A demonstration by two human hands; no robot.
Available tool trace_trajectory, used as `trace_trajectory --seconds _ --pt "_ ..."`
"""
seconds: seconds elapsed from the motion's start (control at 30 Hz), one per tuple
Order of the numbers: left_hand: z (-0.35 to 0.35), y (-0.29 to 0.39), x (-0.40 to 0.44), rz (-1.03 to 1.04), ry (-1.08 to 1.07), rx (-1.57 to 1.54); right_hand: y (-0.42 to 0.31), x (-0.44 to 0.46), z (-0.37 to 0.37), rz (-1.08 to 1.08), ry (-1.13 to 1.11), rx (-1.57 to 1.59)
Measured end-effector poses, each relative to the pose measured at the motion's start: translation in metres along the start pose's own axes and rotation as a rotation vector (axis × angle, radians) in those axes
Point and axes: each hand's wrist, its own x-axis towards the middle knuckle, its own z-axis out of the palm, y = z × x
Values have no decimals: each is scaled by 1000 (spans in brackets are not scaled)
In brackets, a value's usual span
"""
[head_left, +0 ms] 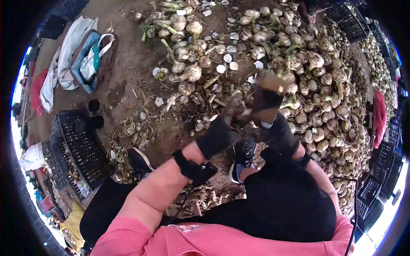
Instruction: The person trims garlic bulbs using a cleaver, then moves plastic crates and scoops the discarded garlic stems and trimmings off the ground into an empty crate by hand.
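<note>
My right hand (279, 135), in a dark glove, is closed round the handle of a cleaver (269, 97). Its broad, brown-stained blade points away from me, above the ground. Close beside it, my left hand (218, 135), gloved too, is closed on a soil-brown bulb (237, 112), which is blurred and partly hidden by the fingers. Ahead of the hands lie onion-like bulbs with stalks (193, 72), among pale cut discs (221, 68) and dry peelings. A large heap of pale bulbs (318, 85) spreads on the right, near the blade.
Black plastic crates (81, 149) stand on the left, and more crates (376, 183) line the right edge. White sacks (72, 55) and a blue bag (87, 64) lie at the upper left. Red cloth (379, 118) rests on the right. Another person's hand (310, 18) shows at the top.
</note>
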Motion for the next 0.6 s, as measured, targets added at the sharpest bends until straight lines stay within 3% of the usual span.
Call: trace_trajectory --seconds 0.03,0.1,0.13,0.17,0.2,0.23,0.27,0.3,0.33,0.37,0.43,0.47,0.5,0.57,0.6 --pt "15 11 -2 43 -39 -34 -1 -2 4 -37 -32 -42" --pt "13 10 1 102 -79 -70 -13 -3 -3 104 82 -210" --pt "-2 -6 0 -67 -130 -150 -15 -10 -14 136 102 -287" --pt "-20 -13 -5 -1 -32 82 -18 -17 -26 170 120 -363" --pt "-37 -19 -9 40 78 320 -19 -31 -45 191 302 -316" --pt "-60 -29 -9 87 328 621 -19 -44 -64 198 486 -260" --pt "-87 -46 -5 141 580 922 -10 -58 -98 26 740 -511" --pt "-113 -70 -6 -6 688 922 -18 -72 -134 69 852 -831" --pt "-119 -56 -1 -180 685 966 -22 -92 -169 85 916 -1089" --pt "-128 -65 4 -178 682 965 -25 -108 -195 97 970 -1348" --pt "-136 -82 18 -452 552 1272 -35 -119 -217 60 1006 -1726" --pt "-134 -82 25 -590 531 1353 -31 -106 -201 37 1014 -1519" --pt "-140 -96 26 -581 527 1355 -27 -93 -184 11 1028 -1314" --pt "-156 -135 27 -196 571 1369 14 -64 -137 108 832 -479" --pt "-153 -124 34 -266 532 968 16 -41 -103 198 700 -89"
